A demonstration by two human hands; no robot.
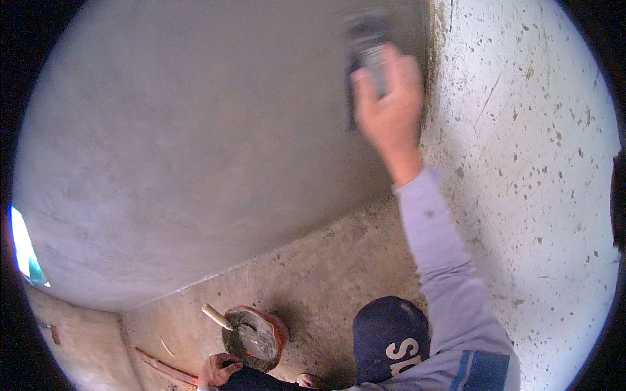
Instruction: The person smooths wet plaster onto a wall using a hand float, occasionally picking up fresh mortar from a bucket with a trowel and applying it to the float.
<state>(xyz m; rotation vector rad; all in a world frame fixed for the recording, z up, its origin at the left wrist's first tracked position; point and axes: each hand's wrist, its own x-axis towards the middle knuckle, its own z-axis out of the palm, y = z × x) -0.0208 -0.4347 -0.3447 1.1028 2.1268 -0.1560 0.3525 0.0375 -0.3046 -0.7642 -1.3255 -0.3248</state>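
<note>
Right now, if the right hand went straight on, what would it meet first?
Past the trowel in the right hand, the way looks free along the grey wall to the picture's top edge; depth is unclear.

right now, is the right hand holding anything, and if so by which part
The right hand grips a dark trowel-like tool, blurred in the picture, by its grey handle.

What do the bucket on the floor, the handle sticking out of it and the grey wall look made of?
Bucket: probably plastic or rubber, judging by its dull reddish side; grey smears leave it open.
Handle: likely pale wood, smooth, from its cream-tan colour; plastic possible.
Grey wall: apparently cement plaster, matte and smooth, from its even grey with faint cloudy streaks.
</note>
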